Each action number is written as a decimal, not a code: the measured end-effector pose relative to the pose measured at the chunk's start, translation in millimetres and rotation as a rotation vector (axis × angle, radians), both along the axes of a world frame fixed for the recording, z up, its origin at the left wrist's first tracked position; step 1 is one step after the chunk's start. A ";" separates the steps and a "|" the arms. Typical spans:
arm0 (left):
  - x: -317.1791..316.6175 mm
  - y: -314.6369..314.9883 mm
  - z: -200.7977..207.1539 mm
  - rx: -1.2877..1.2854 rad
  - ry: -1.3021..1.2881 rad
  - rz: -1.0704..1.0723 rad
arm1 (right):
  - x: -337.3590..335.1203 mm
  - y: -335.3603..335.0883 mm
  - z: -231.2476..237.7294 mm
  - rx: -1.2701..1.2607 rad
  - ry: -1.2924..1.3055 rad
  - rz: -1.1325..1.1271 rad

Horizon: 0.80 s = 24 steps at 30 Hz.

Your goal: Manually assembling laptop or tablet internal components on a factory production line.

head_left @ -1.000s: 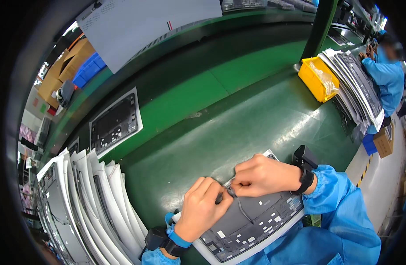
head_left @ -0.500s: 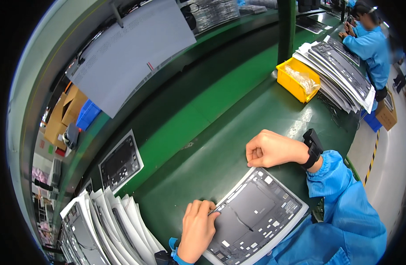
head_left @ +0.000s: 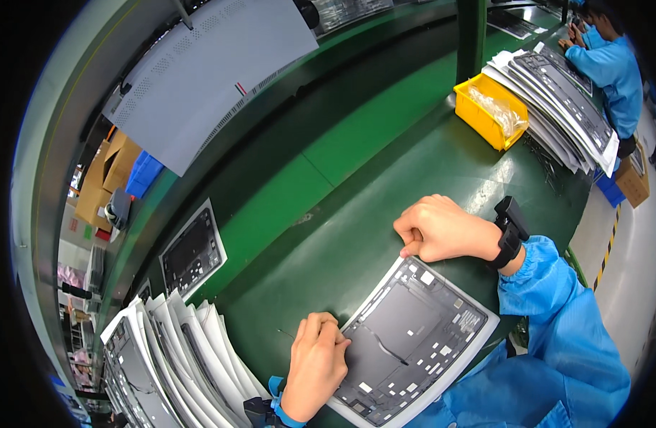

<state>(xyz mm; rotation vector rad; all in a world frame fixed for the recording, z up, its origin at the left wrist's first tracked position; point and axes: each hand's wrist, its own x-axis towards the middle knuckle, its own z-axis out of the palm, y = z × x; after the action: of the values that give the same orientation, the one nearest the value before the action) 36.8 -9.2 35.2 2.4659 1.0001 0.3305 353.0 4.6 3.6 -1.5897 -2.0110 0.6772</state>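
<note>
A dark grey tablet back cover (head_left: pixel 428 329) with a pale rim lies tilted before me, its inner face up. Small white labels dot it, and a black cable (head_left: pixel 381 346) crosses its middle. At its far corner is my right hand (head_left: pixel 446 230), fingers curled and thumb pressed down by the rim. My left hand (head_left: pixel 315 365) is closed in a pinch along the cover's left edge. Whatever either hand pinches is hidden by the fingers. A thin dark strand (head_left: pixel 286 333) shows beside my left hand.
Sheets and covers form a stack (head_left: pixel 174 357) at the near left; another cover (head_left: pixel 194 250) lies beyond it. A yellow bin (head_left: pixel 478 118) of clear plastic pieces stands beside a second stack (head_left: pixel 567 107). A co-worker (head_left: pixel 613 71) sits at the far right. A grey panel (head_left: pixel 214 78) overhangs the bench.
The view has shifted slightly. My left hand has slid a little outward from the cover's left edge. My right thumb has come down at the far corner, with the hand otherwise keeping its place.
</note>
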 end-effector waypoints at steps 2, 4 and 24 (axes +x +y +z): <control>-0.6 -1.8 -4.2 -0.071 -0.003 0.061 | -0.1 0.2 -1.2 0.007 0.006 0.001; -0.8 -3.7 -5.6 -0.136 -0.011 0.128 | 0.3 -0.2 -2.9 0.008 0.010 0.003; 0.3 -12.0 8.3 -0.130 0.073 0.215 | -4.8 3.5 -9.1 0.169 0.354 -0.252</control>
<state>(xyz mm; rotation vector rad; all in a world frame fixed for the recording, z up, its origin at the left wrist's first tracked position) 37.1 -21.2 43.6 2.2730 1.2805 0.2371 348.2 8.1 -5.5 -1.4726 -1.5400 0.6227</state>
